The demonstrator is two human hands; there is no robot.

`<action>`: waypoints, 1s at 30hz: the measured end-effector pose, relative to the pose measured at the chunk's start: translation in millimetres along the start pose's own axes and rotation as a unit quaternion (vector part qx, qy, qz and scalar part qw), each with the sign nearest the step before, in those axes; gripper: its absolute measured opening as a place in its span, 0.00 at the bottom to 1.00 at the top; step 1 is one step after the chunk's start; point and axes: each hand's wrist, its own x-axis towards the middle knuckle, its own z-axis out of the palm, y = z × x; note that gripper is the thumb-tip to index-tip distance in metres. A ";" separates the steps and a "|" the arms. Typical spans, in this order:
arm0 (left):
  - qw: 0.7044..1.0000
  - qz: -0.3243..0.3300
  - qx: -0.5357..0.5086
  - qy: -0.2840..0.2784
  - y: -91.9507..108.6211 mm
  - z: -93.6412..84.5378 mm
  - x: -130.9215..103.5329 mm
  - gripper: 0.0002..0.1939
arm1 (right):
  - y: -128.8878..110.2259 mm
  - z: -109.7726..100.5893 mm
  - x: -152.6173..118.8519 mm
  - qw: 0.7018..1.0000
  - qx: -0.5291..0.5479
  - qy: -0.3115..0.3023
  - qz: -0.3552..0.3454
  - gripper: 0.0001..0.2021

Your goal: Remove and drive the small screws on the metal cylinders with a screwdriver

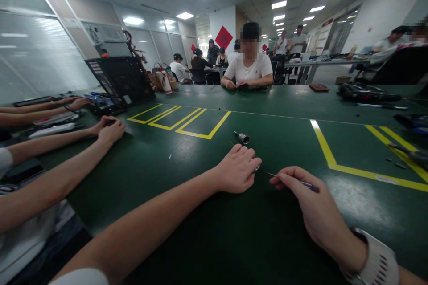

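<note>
My left hand rests on the green table, its fingers curled round a small shiny metal part that is mostly hidden. Just beyond the knuckles lies a silver metal cylinder with a thin shaft. To the right, my right hand is closed on a slim tool with a dark purple handle. The tool's thin metal shaft points left at my left hand; whether its tip touches the metal part I cannot tell.
Yellow tape outlines mark the table. A small white piece lies left of my hands. At the right are a dark tool and small dark bits. Co-workers' hands are at the left; a person sits opposite.
</note>
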 end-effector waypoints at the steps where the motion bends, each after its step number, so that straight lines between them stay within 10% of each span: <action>1: 1.000 0.007 0.005 0.001 0.4 -0.6 -0.1 0.12 | 1.6 -0.7 -0.3 1.000 0.003 0.000 -0.002 0.11; 19: 0.983 -0.114 -0.137 0.039 -9.6 10.1 -2.8 0.13 | 3.6 -1.2 -1.2 1.000 -0.004 -0.002 0.005 0.13; 30: 0.958 -0.135 -0.229 0.111 -19.6 21.4 -2.7 0.09 | 2.8 10.3 1.2 0.976 -0.167 -0.055 -0.128 0.10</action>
